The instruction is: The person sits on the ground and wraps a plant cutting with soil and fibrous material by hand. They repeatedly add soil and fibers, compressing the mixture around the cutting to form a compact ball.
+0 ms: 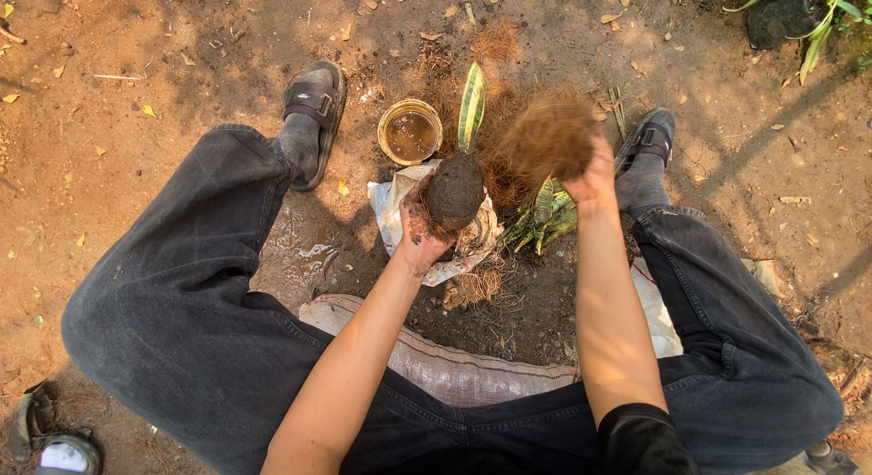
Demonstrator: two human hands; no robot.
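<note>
One view only, taken from a head-worn camera. The scene is looked down on steeply, from close above the lap. Forearms are seen entering from the bottom edge; bare ground point(118, 39) is framed in the upper part.

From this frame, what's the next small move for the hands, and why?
Probably bring the right hand across and press its fibre clump onto the mud ball. The left hand holds the ball up with its leaf upright, its mud looks bare, and the clump is raised just beside it.
</note>
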